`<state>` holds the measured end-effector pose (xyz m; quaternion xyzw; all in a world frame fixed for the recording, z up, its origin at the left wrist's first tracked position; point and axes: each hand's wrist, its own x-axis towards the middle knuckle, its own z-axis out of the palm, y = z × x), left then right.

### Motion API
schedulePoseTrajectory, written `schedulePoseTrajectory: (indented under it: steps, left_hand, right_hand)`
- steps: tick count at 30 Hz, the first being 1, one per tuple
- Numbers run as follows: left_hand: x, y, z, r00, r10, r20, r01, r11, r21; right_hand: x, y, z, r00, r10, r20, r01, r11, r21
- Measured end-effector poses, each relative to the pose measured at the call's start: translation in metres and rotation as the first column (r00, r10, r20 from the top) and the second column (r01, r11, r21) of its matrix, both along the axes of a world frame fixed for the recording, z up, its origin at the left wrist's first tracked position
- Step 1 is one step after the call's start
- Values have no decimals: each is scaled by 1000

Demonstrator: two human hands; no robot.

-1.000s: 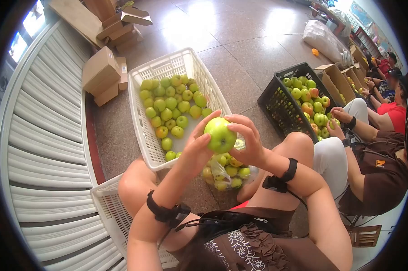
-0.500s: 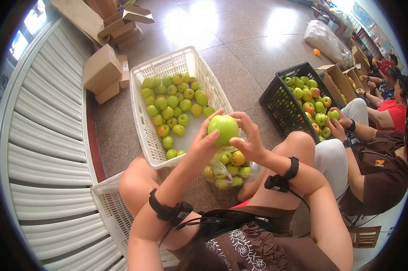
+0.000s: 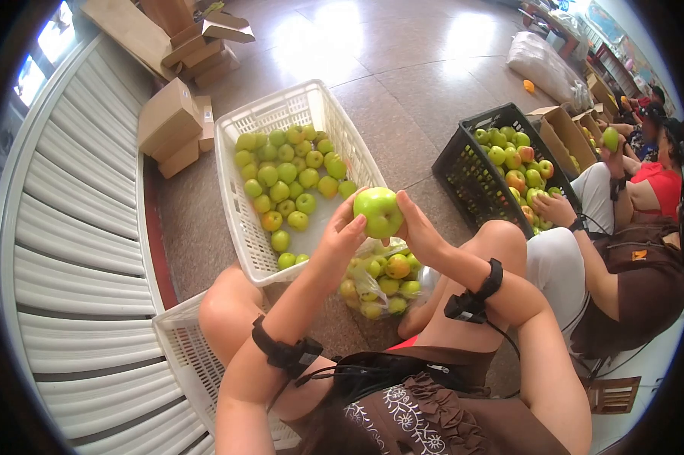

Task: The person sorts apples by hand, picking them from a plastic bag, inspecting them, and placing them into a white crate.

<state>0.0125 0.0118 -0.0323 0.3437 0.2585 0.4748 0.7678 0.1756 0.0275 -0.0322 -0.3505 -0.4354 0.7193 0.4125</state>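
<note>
A green apple is held up in front of me between both hands. My left hand grips its left side, with the thumb at the lower left. On the right side, my right hand presses its fingers against the same apple. Behind it stands a white plastic crate with many green apples in its left and far parts. A clear plastic bag of green and reddish apples sits on the floor just below my hands.
A black crate of apples stands to the right, beside a co-worker whose hand reaches into it. Cardboard boxes lie at the upper left, next to a white slatted radiator. Another white crate is by my left knee.
The apple has shifted slightly right and up, and my right hand's fingers have changed position on it. The co-worker has raised one apple and lowered the other hand into the black crate.
</note>
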Motion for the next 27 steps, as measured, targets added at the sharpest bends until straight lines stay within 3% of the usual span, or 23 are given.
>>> schedulePoseTrajectory:
  steps: [5, 11, 14, 17, 20, 23, 27]
  left_hand:
    - [-1, 1, 1, 998, -6, -69, 9, 999, 47]
    - [0, -1, 2, 999, 40, -37, -40, 999, -10]
    - [-2, 3, -4, 997, 56, 62, -51, 996, -72]
    - [-2, 0, -2, 998, 55, 29, -53, 997, -53]
    - [-2, -2, 1, 997, 80, -22, -81, 996, -49]
    - [-2, -6, 7, 995, 98, -29, -100, 993, -57]
    - [-1, -14, 16, 954, 175, -245, -174, 984, 26]
  right_hand:
    - [2, 1, -4, 998, 62, 17, -60, 995, -80]
    - [2, 0, -6, 996, 0, 87, 4, 999, -49]
    - [-2, -2, 5, 975, -7, 224, -15, 995, 99]
    - [-2, -3, 5, 961, -19, 275, -27, 987, 160]
    - [-1, -1, -4, 924, -62, 378, -72, 940, 332]
    - [-3, -8, 3, 942, -31, 334, -98, 927, 362]
    - [4, -17, 23, 833, 22, 553, -249, 907, 340]
